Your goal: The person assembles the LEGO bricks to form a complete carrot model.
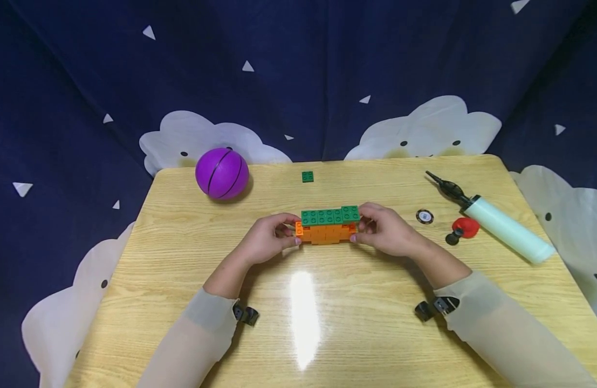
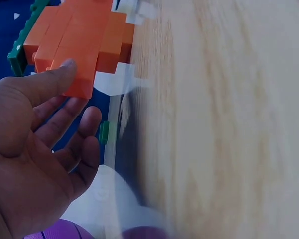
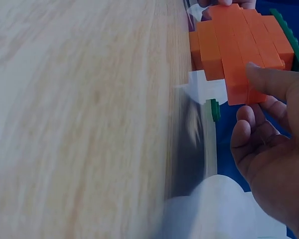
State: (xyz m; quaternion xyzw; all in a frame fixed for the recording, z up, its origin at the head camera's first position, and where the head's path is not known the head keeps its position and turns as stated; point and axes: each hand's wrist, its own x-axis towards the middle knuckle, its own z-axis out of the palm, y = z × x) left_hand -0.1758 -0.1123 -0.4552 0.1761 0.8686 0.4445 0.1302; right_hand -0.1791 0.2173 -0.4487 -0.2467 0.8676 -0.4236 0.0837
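An orange toy-brick build (image 1: 326, 233) with a row of green bricks (image 1: 322, 216) along its top is held between two hands over the middle of the table. My left hand (image 1: 269, 237) pinches its left end, thumb on the near face and fingers behind. At the opposite end, my right hand (image 1: 388, 230) pinches it the same way. Both wrist views show stepped layers of orange bricks (image 2: 82, 37), with the right thumb pressed flat on the face (image 3: 234, 50). A loose green brick (image 1: 307, 177) lies beyond the build, near the table's back edge.
A purple ball (image 1: 222, 173) sits at the back left of the wooden table (image 1: 366, 334). Toward the right lie a pale green hand pump (image 1: 512, 229) with a black nozzle, a round black-and-white chip (image 1: 425, 216), and a red piece (image 1: 466, 227) beside a small black one (image 1: 452, 237).
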